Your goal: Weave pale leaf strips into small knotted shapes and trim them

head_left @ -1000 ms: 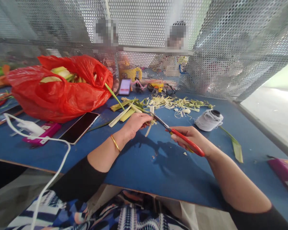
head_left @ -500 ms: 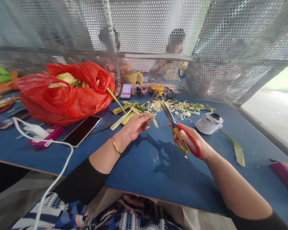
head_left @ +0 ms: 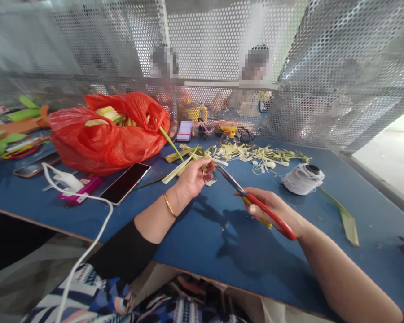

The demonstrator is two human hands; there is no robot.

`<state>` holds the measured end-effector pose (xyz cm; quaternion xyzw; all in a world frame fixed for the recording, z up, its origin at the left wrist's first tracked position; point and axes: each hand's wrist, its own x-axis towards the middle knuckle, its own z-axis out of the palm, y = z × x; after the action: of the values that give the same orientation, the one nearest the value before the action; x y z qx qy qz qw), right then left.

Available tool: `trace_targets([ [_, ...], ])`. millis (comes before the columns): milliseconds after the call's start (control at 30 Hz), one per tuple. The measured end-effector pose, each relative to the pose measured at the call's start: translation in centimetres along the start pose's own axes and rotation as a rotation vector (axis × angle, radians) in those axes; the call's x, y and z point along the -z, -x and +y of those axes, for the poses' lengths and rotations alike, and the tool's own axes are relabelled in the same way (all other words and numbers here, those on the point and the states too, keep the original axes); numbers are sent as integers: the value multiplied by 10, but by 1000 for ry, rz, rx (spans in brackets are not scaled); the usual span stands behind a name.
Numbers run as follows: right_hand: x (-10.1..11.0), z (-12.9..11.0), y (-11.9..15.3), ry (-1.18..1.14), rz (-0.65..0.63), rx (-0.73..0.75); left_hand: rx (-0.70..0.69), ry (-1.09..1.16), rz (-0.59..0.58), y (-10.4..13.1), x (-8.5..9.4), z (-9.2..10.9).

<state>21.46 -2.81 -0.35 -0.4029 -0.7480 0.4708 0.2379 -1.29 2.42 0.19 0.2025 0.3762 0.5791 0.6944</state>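
My left hand (head_left: pixel 194 177) is raised over the table, its fingers pinched on a small leaf piece that they mostly cover. A pale leaf scrap (head_left: pixel 210 183) shows just below those fingertips. In my right hand (head_left: pixel 276 204) are scissors (head_left: pixel 271 216) with red and yellow handles. Their blades point up and left, and the tips reach the left fingertips. Behind both hands lie cut leaf scraps (head_left: pixel 235 151) in a loose pile. Long pale leaf strips (head_left: pixel 178 168) lie just beyond my left hand.
A red plastic bag (head_left: pixel 104 148) of leaves stands at the left. Near it are a black-screened phone (head_left: pixel 126 183) and a white cable (head_left: pixel 96 242). At the right are a spool of white thread (head_left: pixel 303 179) and a leaf (head_left: pixel 350 226). A perforated metal screen (head_left: pixel 215 40) rises behind.
The scissors have moved left to my left fingertips, and their blades and handles have come closer together. The view has shifted slightly, so the table things appear farther right.
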Motion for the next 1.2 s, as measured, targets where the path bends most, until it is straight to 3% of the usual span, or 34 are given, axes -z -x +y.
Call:
trace_targets([
  [233,-6,-8,-4,136,117,-79,-55,-29,3,0,0,-5],
  [633,-11,5,-9,-21,233,-127,14,-196,-46,4,-3,-14],
  [867,-11,1,-7,100,247,-104,-193,-444,-35,3,0,-16],
  [1000,-12,0,-6,148,265,-100,-206,-394,-68,3,-2,-16],
  [1200,-12,-2,-6,207,250,-127,-114,-254,-59,6,-5,-13],
])
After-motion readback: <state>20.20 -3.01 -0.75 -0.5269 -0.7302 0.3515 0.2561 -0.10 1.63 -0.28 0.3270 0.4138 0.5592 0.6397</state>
